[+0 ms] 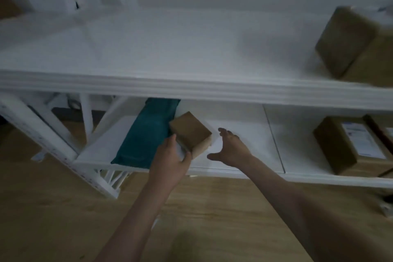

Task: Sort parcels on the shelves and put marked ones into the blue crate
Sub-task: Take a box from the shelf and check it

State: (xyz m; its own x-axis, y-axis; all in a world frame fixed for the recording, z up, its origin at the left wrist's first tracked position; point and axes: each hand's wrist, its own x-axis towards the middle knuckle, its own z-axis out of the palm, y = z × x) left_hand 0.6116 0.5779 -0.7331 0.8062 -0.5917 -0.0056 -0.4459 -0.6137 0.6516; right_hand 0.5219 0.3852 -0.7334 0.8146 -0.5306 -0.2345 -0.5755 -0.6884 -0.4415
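My left hand [170,160] grips a small brown cardboard parcel [191,134] by its near corner, tilted over the lower white shelf board [244,144]; my right hand [230,148] hovers spread at three o'clock, holding nothing. I judge I'm checking it for a mark, so next comes turning it. A teal plastic mailer bag [144,134] crowds nine o'clock. No blue crate in sight.

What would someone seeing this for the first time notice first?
Probably the left hand holding a small brown parcel above the lower shelf, with the right hand open just beside it. Next, the teal mailer bag lying to the left on that shelf, and larger cardboard boxes at the far right of both shelves.
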